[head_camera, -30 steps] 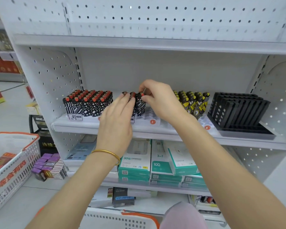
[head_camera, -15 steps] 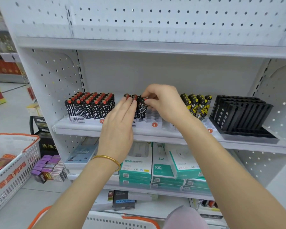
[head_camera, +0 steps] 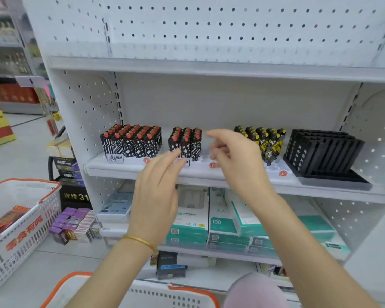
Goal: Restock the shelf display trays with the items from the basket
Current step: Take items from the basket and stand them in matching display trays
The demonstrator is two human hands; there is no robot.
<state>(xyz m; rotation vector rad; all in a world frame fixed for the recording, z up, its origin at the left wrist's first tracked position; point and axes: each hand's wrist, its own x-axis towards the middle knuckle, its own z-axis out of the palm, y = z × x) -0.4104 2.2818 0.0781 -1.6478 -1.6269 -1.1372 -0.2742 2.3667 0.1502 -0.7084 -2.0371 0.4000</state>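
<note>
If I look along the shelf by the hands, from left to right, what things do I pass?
Big block of red-topped lighters → small block of red-topped lighters → yellow-and-black lighters → black tray.

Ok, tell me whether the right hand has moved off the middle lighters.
Yes. The right hand has drawn back rightward from the middle lighters, no longer touching them.

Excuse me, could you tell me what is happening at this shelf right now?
A person is restocking a shop shelf. The left hand and right hand hover open and empty before the middle tray, only part filled with red-topped lighters. The left tray is full. A basket waits below.
</note>
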